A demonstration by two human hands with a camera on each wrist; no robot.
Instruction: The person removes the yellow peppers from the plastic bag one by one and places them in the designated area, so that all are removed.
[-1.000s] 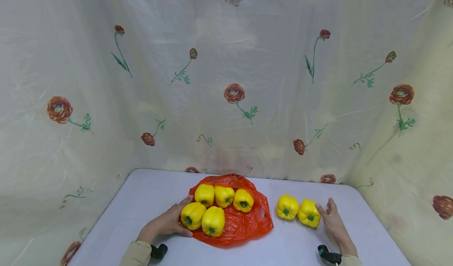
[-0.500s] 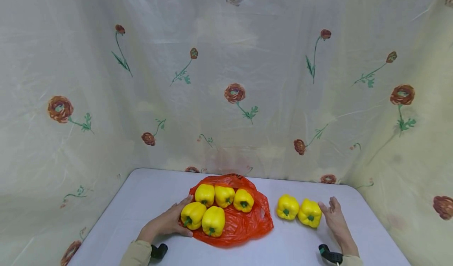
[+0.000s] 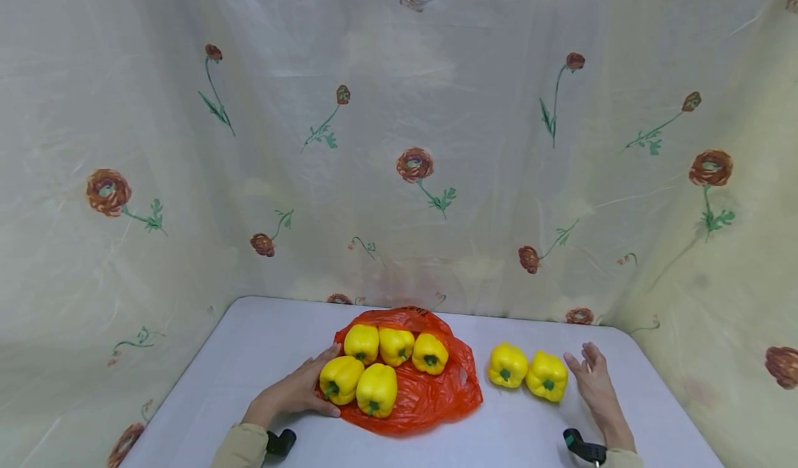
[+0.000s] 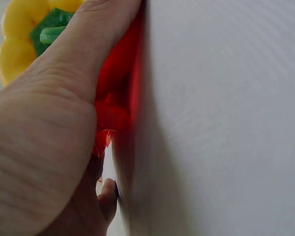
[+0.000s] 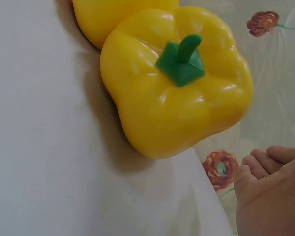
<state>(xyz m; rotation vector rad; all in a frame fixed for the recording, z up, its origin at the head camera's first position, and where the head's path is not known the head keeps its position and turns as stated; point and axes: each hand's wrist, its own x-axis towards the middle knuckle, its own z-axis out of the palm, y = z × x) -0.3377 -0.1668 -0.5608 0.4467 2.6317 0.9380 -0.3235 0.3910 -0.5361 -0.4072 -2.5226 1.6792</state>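
Observation:
Several yellow bell peppers [image 3: 377, 390] sit on a red plastic bag [image 3: 424, 402] spread on the table. My left hand [image 3: 299, 388] rests against the bag's left edge, fingers and thumb spread apart beside the leftmost bell pepper [image 3: 341, 379]. In the left wrist view, red plastic [image 4: 115, 83] shows under the thumb, and the palm side is partly hidden. To the right, two more bell peppers stand side by side on the table, a left one [image 3: 508, 365] and a right one [image 3: 547, 376]. My right hand [image 3: 595, 388] is just right of that pair, apart from them, holding nothing.
A white-covered table [image 3: 249, 343] carries everything. Behind it and at both sides hangs a pale curtain [image 3: 486, 177] printed with flowers. A black wrist device [image 3: 584, 447] is strapped on the right wrist, another black device [image 3: 282, 444] on the left.
My right hand has moved slightly right and away from the right-hand bell pepper, leaving a gap. The left hand, bag and bell peppers stay in place.

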